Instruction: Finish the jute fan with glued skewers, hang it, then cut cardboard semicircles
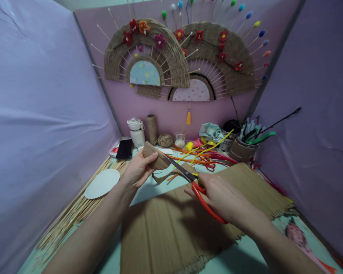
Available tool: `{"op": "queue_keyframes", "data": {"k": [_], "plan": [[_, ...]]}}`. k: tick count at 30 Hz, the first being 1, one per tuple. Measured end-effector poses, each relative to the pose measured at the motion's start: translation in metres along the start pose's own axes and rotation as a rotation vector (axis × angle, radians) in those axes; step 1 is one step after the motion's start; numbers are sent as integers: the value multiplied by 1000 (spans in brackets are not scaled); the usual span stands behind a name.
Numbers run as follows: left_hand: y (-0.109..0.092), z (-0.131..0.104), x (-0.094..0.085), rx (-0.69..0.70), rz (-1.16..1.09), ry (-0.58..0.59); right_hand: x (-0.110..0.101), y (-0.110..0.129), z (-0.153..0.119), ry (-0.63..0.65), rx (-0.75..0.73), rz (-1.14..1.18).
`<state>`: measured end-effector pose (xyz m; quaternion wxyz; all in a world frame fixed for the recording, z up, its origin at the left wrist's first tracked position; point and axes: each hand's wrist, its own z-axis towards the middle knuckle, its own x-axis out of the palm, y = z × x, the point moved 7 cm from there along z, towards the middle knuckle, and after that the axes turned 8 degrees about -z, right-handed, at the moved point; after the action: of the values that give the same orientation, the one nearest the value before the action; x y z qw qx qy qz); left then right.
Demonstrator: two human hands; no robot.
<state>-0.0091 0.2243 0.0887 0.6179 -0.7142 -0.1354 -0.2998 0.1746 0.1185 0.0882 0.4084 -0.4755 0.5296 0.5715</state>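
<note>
Between the thumb and fingers of my left hand (138,167) is a small piece of brown cardboard (157,159), raised above the table. My right hand (217,192) grips red-handled scissors (207,205), whose dark blades point up and left. The blades meet the right edge of the piece; whether they are parted there I cannot make out. Below the scissors a curved cardboard strip (160,179) hangs or lies, and its link to the held piece is unclear. A large sheet of corrugated cardboard (162,232) with a ragged near edge lies under my right hand.
Thin wooden sticks (71,213) and a white oval disc (102,183) lie at left. Behind stand a phone (124,148), a white bottle (137,133), twine (165,140) and a tool-filled pot (241,149). Orange and yellow stems (211,146) are scattered at the back. Fan-shaped decorations (217,38) hang on the backdrop.
</note>
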Motion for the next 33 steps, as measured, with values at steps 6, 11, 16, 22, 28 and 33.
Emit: {"op": "queue_keyframes", "data": {"k": [6, 11, 16, 22, 28, 33], "plan": [[1, 0, -4, -18, 11, -18, 3, -2, -1, 6, -26, -53], [2, -2, -1, -24, 5, 6, 4, -2, 0, -13, -32, -79], [-1, -3, -1, -17, 9, -6, 1, -2, 0, -35, -34, -55], [-2, -1, -1, -35, 19, 34, 1, -7, 9, -97, -81, 166], [-4, 0, 1, 78, 56, 71, 9, -18, 23, -114, 37, 367], [-14, -3, 9, 316, 181, 150, 12, -17, 23, -118, 76, 549]]}}
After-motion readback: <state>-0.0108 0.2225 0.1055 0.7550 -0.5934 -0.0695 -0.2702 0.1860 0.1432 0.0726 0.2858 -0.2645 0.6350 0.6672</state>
